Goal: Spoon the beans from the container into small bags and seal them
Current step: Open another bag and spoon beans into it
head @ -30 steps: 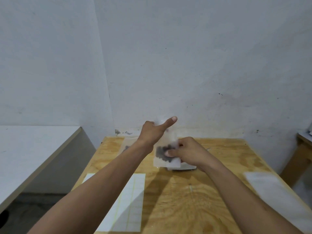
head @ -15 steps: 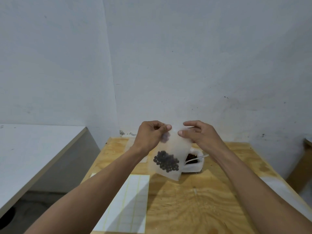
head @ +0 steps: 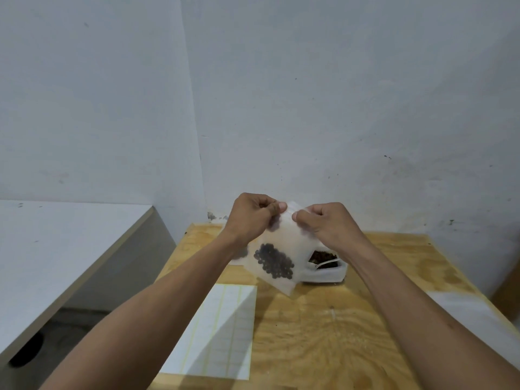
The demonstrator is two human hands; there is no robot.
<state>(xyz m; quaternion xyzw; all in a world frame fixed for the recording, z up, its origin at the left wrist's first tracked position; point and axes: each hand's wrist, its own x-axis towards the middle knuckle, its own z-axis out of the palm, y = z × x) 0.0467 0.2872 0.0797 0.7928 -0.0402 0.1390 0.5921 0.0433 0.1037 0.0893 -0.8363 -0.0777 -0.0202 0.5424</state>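
1. Sealing step, I reckon: my left hand and right hand each pinch the top edge of the small bag, held up mid-frame above the worktop.
2. The beans sit low in the bag, so keeping it upright and running thumbs along the strip should close it clean.
3. Just behind, lower right of the bag, the container holds more beans with a spoon in it. I'd watch not to knock that.
4. A lined sheet lies lower centre, and another filled bag peeks behind my left wrist.
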